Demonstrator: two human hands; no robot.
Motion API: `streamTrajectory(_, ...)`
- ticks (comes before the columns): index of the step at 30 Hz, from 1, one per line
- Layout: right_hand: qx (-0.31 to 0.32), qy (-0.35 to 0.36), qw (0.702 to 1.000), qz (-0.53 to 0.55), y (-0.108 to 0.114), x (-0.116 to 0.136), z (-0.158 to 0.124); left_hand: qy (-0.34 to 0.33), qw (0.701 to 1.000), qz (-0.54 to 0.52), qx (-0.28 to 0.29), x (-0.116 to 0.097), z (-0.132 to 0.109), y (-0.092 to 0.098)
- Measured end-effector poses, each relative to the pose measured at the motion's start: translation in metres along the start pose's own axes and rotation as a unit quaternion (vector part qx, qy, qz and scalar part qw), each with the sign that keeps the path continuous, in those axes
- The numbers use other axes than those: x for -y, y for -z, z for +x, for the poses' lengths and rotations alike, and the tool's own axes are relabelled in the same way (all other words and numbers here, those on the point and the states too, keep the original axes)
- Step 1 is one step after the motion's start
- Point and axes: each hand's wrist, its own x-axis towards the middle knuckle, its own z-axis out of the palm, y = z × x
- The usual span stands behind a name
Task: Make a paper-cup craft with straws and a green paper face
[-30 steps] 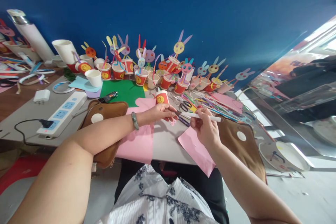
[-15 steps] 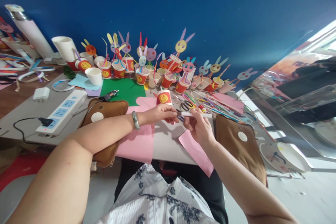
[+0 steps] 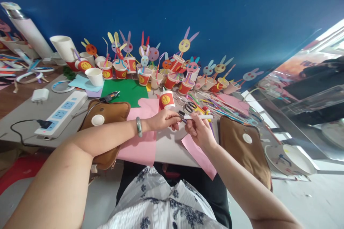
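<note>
The fingers of the right hand (image 3: 201, 128) are clamped on a white pen (image 3: 205, 116), which lies nearly level just right of the frame's centre. Those of the left hand (image 3: 162, 118) bend close together by the pen's left end, near a small dark piece (image 3: 181, 113); whether they grip it, I cannot tell. A bangle (image 3: 139, 126) circles the left wrist. Just above the left hand, a red and white cup (image 3: 167, 99) stands on the surface (image 3: 166, 150), with scissors (image 3: 190, 106) to its right. A large pink sheet (image 3: 137, 146) runs beneath the left forearm, and a smaller pink sheet (image 3: 200, 155) lies below the right hand. Brown pouches (image 3: 243, 150) flank the arms, the one at left partly under the forearm. Farther up, a green sheet (image 3: 125, 91) lies left of centre, below a row of cups bearing paper rabbits (image 3: 185, 45) along the blue wall (image 3: 161, 0). A power strip (image 3: 63, 116) sits at mid-left; a bottle (image 3: 32, 37) leans in the upper left.
</note>
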Motion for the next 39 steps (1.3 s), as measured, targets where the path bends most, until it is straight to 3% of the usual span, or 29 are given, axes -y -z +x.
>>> streamTrajectory(6, 0.004, -0.013, 1.000, 0.010, 0.002, -0.002, -0.001, 0.005, 0.999, 0.049, -0.010, -0.002, -0.002, -0.002)
streamTrajectory(13, 0.041, -0.001, 0.997, -0.058, 0.007, 0.009, 0.001, 0.042, 0.998, 0.007, 0.035, -0.009, -0.002, 0.000)
streamTrajectory(15, 0.028, 0.034, 0.992, -0.122, 0.017, 0.016, 0.007, 0.040, 0.999, 0.020, 0.028, -0.008, -0.002, 0.002)
streamTrajectory(17, -0.021, 0.125, 0.967, -0.221, 0.035, 0.024, 0.015, 0.023, 0.996, 0.091, 0.008, -0.007, -0.002, 0.004)
streamTrajectory(18, -0.054, 0.171, 0.940, -0.291, 0.047, 0.029, 0.019, 0.012, 0.989, 0.149, -0.002, -0.006, -0.001, 0.006)
streamTrajectory(20, -0.096, 0.239, 0.847, -0.465, 0.074, 0.037, 0.025, -0.009, 0.960, 0.280, -0.006, -0.003, -0.001, 0.009)
streamTrajectory(23, -0.057, 0.216, 0.669, -0.709, 0.113, 0.043, 0.029, -0.027, 0.916, 0.400, 0.018, 0.003, 0.001, 0.013)
streamTrajectory(25, 0.000, 0.173, 0.563, -0.808, 0.131, 0.042, 0.028, -0.049, 0.904, 0.425, 0.030, 0.007, 0.001, 0.013)
streamTrajectory(27, 0.056, 0.140, 0.494, -0.856, 0.142, 0.038, 0.025, -0.074, 0.895, 0.437, 0.042, 0.009, 0.001, 0.013)
streamTrajectory(29, 0.091, 0.117, 0.457, -0.877, 0.146, 0.034, 0.021, -0.091, 0.883, 0.456, 0.059, 0.011, 0.001, 0.011)
streamTrajectory(32, 0.088, 0.107, 0.431, -0.891, 0.143, 0.033, 0.018, -0.115, 0.849, 0.506, 0.098, 0.012, 0.000, 0.008)
streamTrajectory(34, 0.064, 0.121, 0.437, -0.889, 0.136, 0.035, 0.018, -0.133, 0.824, 0.537, 0.119, 0.012, 0.001, 0.007)
streamTrajectory(36, 0.062, 0.144, 0.472, -0.867, 0.127, 0.036, 0.020, -0.148, 0.808, 0.555, 0.130, 0.014, 0.001, 0.007)
streamTrajectory(39, 0.125, 0.162, 0.555, -0.806, 0.111, 0.032, 0.027, -0.157, 0.799, 0.564, 0.136, 0.018, 0.001, 0.008)
